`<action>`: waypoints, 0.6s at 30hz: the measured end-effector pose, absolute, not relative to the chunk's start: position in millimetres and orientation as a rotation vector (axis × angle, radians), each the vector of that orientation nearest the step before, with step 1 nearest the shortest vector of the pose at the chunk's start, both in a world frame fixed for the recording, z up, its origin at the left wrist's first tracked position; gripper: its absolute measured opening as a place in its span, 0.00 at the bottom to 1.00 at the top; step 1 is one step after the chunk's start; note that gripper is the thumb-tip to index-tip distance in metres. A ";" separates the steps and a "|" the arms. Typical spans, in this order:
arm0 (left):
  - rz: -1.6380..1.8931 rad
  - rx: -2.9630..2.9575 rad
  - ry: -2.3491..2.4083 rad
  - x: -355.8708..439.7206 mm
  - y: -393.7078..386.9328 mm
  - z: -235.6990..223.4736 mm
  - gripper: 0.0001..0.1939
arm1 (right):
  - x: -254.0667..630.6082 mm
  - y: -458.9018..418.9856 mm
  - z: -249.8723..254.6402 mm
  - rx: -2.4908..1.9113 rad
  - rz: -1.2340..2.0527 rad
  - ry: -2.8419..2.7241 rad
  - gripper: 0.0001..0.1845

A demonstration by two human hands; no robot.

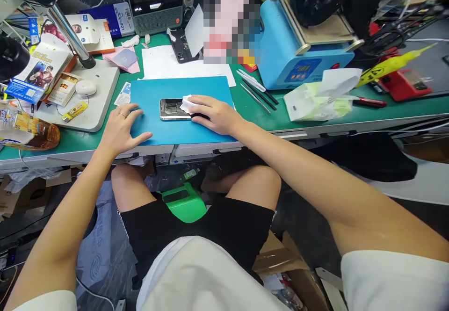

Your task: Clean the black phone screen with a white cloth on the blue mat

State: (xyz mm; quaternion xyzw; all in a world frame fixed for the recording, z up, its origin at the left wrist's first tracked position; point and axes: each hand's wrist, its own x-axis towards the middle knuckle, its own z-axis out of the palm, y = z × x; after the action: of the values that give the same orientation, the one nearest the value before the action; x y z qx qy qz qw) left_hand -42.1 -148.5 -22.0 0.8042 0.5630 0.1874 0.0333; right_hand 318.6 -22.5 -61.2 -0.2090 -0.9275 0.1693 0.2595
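A smartphone with a dark, shiny face lies flat on the blue mat. My right hand presses a crumpled white tissue against the phone's right end, its fingers hiding that part. To the left of the phone, my left hand hovers over or rests at the mat's left edge, fingers spread and nothing in them. I cannot tell whether that hand touches the mat.
Pens and tweezers lie right of the mat, near a blue machine and a tissue pack. An opened phone sits behind on white paper. At left stand a lamp base and a bottle.
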 end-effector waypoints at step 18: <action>0.483 2.463 1.791 -38.5 -150.3 -19.4 0.42 | 315.9 -22.3 -63.7 -0.543 0.403 -2.511 0.18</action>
State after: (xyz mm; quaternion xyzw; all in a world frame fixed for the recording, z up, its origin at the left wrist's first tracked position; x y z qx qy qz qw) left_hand -38.5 -150.3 -19.4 0.7984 0.5806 0.1567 0.0293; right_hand 315.9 -22.3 -63.7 -0.2011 -0.9304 0.1494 0.2675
